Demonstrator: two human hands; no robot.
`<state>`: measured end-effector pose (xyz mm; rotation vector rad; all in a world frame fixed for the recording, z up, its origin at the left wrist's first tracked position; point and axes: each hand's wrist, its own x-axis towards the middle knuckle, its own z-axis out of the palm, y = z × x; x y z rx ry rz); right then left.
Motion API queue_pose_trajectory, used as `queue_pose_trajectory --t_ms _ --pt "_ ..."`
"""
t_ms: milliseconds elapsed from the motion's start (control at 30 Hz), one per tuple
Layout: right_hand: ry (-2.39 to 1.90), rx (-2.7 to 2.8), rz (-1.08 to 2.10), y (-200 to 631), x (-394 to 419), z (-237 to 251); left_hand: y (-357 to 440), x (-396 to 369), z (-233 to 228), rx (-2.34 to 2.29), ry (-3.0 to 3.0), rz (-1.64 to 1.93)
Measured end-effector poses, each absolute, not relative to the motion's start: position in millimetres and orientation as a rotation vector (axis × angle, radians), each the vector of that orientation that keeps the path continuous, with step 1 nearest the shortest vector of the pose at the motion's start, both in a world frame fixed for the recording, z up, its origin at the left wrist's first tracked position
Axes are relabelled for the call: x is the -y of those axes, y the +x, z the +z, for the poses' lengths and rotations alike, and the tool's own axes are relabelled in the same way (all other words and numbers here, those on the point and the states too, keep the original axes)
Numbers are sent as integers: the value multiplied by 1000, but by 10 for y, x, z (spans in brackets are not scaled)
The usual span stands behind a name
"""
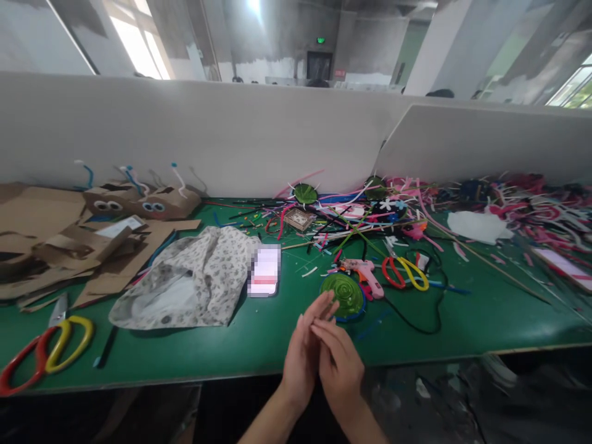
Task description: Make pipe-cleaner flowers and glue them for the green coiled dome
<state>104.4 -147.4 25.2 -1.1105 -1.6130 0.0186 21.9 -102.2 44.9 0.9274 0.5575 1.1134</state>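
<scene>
My left hand (300, 361) and my right hand (341, 364) meet palm to palm over the front edge of the green table. The left fingers stretch up and forward. Slightly bent, the right fingers lie against the left ones. I see nothing held in either hand, though the space between the palms is hidden. Just beyond the fingertips lies a green coiled disc (345, 295) with a blue rim, partly covered by my left fingers. A pink glue gun (367, 275) rests right of the disc, beside red-and-yellow-handled scissors (403, 274).
Left of my hands are a phone (265, 270), a patterned cloth (198, 271), more scissors (49, 351) and cardboard pieces (139, 253). Pipe cleaners (356, 228) pile up along the back partition (208, 135). The glue gun's black cord (437, 314) loops to the right.
</scene>
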Motion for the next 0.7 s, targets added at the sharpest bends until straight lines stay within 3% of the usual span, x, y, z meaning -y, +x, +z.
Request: queue_pose_trajectory --t_ms 233,433,533,700 --pt "-1099 1933 475 741 1854 201 37 912 493 -696 992 1293" --pt "-1112 1830 400 659 1775 243 52 1064 610 -716 1096 1277" --pt "-1033 1853 423 630 1785 242 7 886 693 -650 1131 1476" --pt "-1014 1715 223 1005 1668 366 135 522 1010 -496 1166 1512"
